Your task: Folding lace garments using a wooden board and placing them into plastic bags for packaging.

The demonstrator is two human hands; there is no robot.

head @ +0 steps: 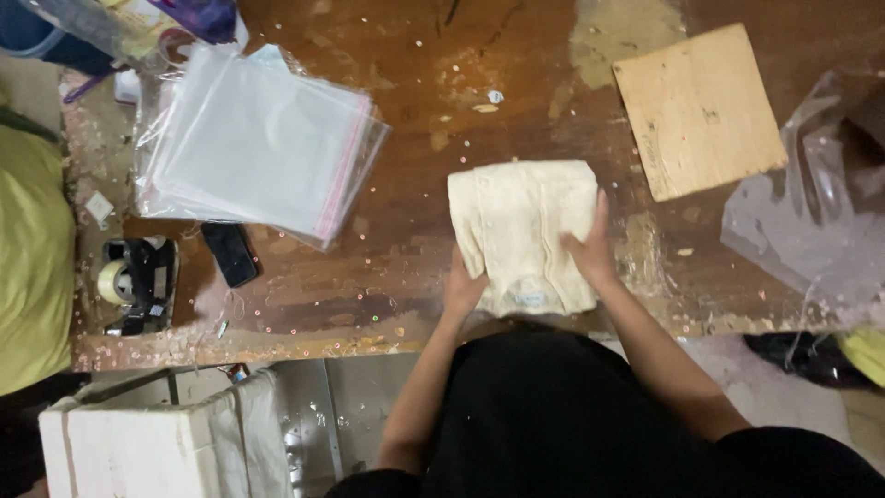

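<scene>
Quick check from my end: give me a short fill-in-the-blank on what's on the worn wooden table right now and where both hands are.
1. Both the left hand and the right hand rest on the folded cream ____ garment.
2. The stack of clear plastic bags with pink strips lies to the ____ of that garment.
3. The square plywood board lies near the table's far ____ corner.
4. The black tape dispenser holds a roll of ____.

Missing words: cloth; left; right; tape

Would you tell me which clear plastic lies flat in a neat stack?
The stack of clear bags with pink strips, upper left; the loose plastic sheet at right is crumpled.
</scene>
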